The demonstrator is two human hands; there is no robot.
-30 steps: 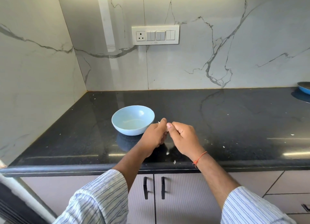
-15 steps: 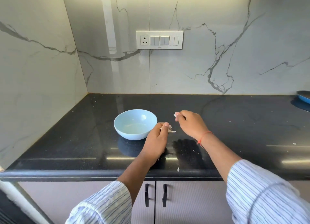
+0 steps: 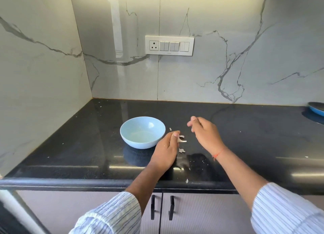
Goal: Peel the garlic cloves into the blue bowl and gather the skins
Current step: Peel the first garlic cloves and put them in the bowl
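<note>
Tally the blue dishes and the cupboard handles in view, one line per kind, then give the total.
Blue dishes: 2, the blue bowl beside the left hand and a blue dish cut off at the counter's right edge.
Black cupboard handles: 2, the left one and the right one.
Total: 4

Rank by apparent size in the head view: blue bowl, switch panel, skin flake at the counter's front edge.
1. blue bowl and switch panel: look alike; the bowl is nearer the camera, so unranked.
2. skin flake: clearly smallest.
</note>
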